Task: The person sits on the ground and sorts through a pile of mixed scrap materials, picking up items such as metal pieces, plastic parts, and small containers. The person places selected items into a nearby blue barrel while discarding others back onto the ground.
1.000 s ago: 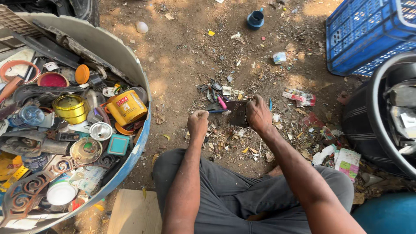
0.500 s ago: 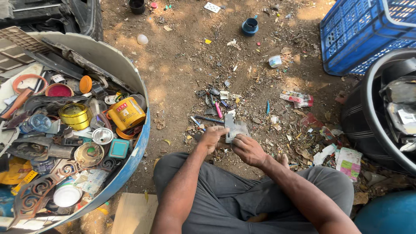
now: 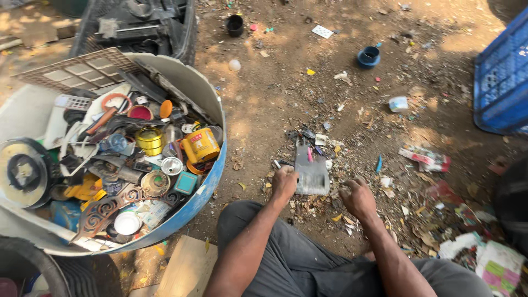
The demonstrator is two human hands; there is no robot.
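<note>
Both hands work low over the dirt, just ahead of the person's knees. Left hand (image 3: pixel 284 183) is curled shut on the edge of a flat grey ridged piece (image 3: pixel 311 171) — metal or plastic, I cannot tell — which lies on the ground between the two hands with a pink sliver on its upper part. Right hand (image 3: pixel 358 197) is balled into a loose fist just beside the piece's lower right corner, not touching it; whether it pinches some small scrap is hidden by the knuckles.

Counted: two hands, one grey piece, one big blue tub (image 3: pixel 212 176) to the left heaped with scrap. In the tub sit one yellow tin (image 3: pixel 200 145), one gold-coloured can (image 3: pixel 149 141), one orange ring (image 3: pixel 116 99) and one dark wheel-like disc (image 3: pixel 22 168). One blue crate (image 3: pixel 500 82) stands at the right edge. On the bare earth there are two small cups (a black one (image 3: pixel 235 25) and a blue one (image 3: pixel 368 56)), one white ball (image 3: pixel 235 65) and one red-and-white wrapper (image 3: pixel 426 158). A cardboard sheet (image 3: pixel 186 267) lies by the left knee.

Half a second ago the right hand held the grey piece up off the ground while the left met it from the side; now the piece is down flat, the left has taken its edge, and the right has let go and drawn away. The view has also swung left, so the black bin at the right has nearly gone.
</note>
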